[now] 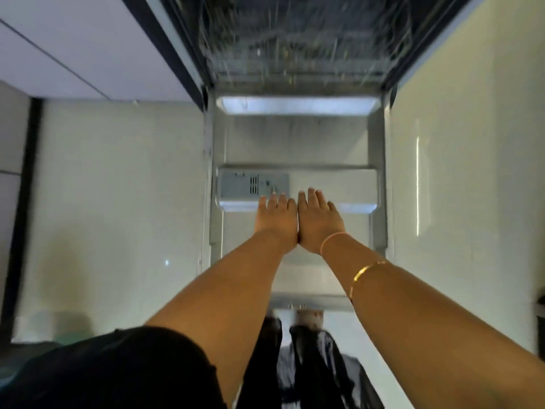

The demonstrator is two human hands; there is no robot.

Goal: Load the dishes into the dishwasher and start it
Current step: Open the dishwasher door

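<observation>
Head view, dishwasher door point(298, 143): we see it dropped fully open, a steel panel running down the middle of the frame from the tub at the top to our feet at the bottom.
Head view, rack point(295, 45): it sits at the top centre, inside the tub. It is too blurred for us to pick out any dishes in it.
Head view, left hand point(275, 221): it is in the centre of the frame, released, fingers straight and together, holding nothing. Its fingertips reach the lower edge of the detergent dispenser point(253, 184).
Head view, right hand point(320, 224): it touches the left hand along its inner edge, flat and released too, with a gold bangle point(365, 271) further down the forearm. We cannot tell whether either palm presses on the door or hovers over it.
Head view, floor point(118, 187): pale and glossy on both sides of the door.
Step, as we judge it: loading looks finished, and we are either reaching to seat the rack or about to close the door.
Doing it well: we push the rack fully home first, then move both hands to the door's near edge and lift evenly until it latches. Fingers stay off the hinge sides.
What could go wrong: a rack left proud would stop the door from closing.
</observation>
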